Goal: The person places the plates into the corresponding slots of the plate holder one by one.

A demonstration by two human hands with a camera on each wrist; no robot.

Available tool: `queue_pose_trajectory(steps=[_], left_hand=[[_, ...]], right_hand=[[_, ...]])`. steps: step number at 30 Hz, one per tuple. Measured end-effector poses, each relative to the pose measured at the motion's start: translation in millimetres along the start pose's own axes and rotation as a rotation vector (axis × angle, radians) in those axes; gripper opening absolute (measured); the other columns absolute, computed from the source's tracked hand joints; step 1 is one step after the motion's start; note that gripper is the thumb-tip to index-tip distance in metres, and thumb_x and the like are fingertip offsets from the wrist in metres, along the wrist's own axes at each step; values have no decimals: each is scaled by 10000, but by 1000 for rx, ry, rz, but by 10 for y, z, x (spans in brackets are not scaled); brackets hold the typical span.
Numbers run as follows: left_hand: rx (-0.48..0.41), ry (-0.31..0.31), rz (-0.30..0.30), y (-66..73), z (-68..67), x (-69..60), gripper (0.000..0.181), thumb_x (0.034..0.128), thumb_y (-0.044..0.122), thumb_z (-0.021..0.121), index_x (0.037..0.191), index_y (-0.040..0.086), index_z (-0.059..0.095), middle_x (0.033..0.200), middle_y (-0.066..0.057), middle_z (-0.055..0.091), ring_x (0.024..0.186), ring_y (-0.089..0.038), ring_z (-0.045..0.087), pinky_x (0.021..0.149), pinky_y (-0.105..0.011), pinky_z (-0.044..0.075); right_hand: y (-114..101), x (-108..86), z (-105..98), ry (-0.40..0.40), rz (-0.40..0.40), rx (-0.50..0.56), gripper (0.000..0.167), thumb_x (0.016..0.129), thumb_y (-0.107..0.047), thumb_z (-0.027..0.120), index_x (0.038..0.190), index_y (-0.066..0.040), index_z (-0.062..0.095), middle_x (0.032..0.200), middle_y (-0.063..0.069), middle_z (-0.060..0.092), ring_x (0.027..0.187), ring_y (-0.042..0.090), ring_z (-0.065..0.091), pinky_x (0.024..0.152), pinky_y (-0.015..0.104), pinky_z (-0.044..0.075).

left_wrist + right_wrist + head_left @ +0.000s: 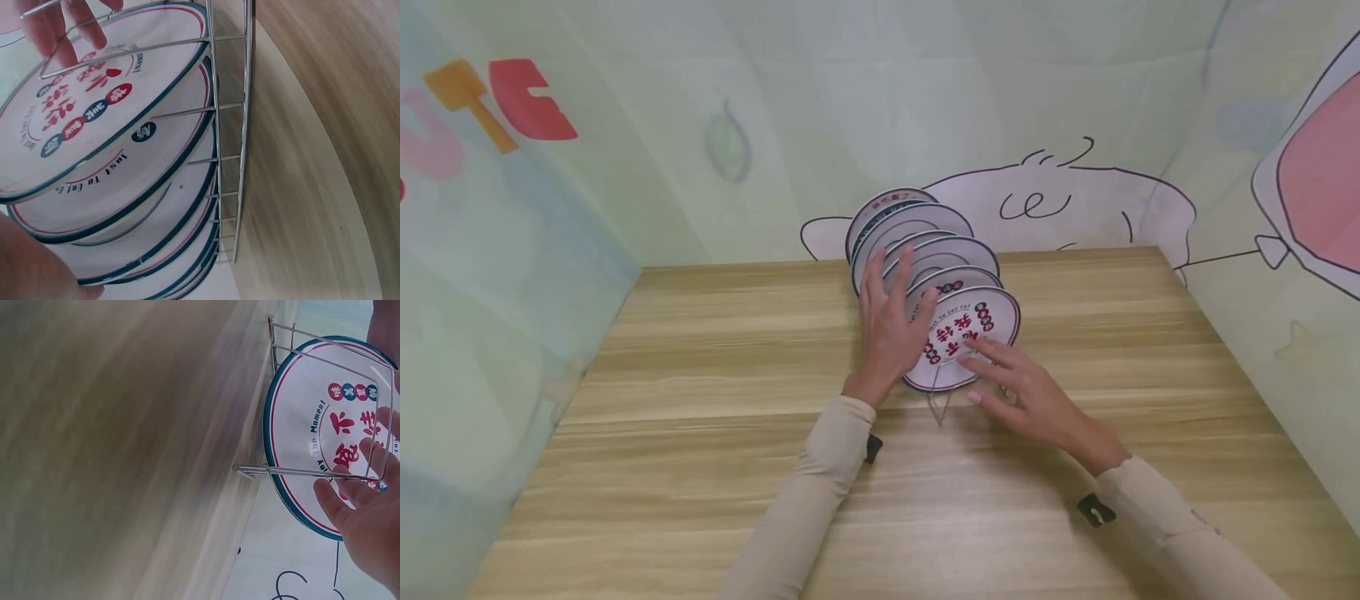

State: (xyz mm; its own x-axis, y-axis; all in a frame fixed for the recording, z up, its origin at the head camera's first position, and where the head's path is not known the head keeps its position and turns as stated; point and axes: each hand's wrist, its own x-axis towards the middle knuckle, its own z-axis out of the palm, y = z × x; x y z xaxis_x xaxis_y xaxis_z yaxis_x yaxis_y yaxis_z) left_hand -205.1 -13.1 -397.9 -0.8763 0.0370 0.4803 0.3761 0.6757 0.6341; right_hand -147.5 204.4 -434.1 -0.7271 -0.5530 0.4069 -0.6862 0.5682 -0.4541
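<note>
Several round white plates with dark rims (951,325) stand on edge in a row, leaning back in a wire rack (214,94). Red characters and small coloured circles decorate the front plate (303,419). Along the left side of the row, my left hand (891,325) lies with its fingers extended over the plate edges. My right hand (1033,396) is at the lower right of the front plate, fingers extended toward its face beside the rack's front wires. Whether those fingertips press the plate cannot be told. Neither hand curls around a plate.
The rack stands on a wood-grain table (700,417), near its back edge. Behind and beside the table hangs a pale cloth backdrop (775,100) with cartoon drawings. Dark straps (1096,510) show at both wrists.
</note>
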Motion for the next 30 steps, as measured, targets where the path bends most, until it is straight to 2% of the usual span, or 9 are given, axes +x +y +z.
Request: queue_pose_trajectory(steps=[7, 13, 23, 30], left_hand=[[-24, -35, 16, -70, -57, 16, 647, 1001, 420, 496, 1585, 263, 266, 1654, -164, 167, 1540, -343, 157, 1208, -586, 214], [-64, -43, 67, -154, -75, 41, 638, 987, 408, 494, 1572, 234, 306, 1636, -186, 208, 1518, -373, 210, 1192, -607, 236], [-74, -92, 101, -232, -117, 70, 691, 989, 598, 353, 1574, 234, 301, 1639, -179, 205, 1518, -372, 217, 1180, -619, 257], [-94, -137, 99, -251, -165, 75, 647, 999, 501, 419, 1585, 267, 270, 1646, -162, 198, 1526, -358, 201, 1176, -628, 257]], right_hand=[[-86, -10, 23, -9, -22, -18, 467, 900, -198, 719, 1351, -113, 632, 1523, 122, 496, 1410, 367, 445, 1121, 567, 380], [-137, -26, 46, -47, 11, -29, 462, 938, -212, 679, 1388, -141, 604, 1539, 99, 481, 1425, 340, 439, 1132, 542, 383], [-185, -17, 76, -55, -16, -47, 422, 947, -160, 660, 1364, -109, 621, 1523, 137, 492, 1401, 376, 465, 1106, 567, 403], [-214, 0, 87, -42, -42, -64, 411, 915, -110, 697, 1323, -93, 653, 1489, 151, 527, 1377, 405, 486, 1090, 574, 417]])
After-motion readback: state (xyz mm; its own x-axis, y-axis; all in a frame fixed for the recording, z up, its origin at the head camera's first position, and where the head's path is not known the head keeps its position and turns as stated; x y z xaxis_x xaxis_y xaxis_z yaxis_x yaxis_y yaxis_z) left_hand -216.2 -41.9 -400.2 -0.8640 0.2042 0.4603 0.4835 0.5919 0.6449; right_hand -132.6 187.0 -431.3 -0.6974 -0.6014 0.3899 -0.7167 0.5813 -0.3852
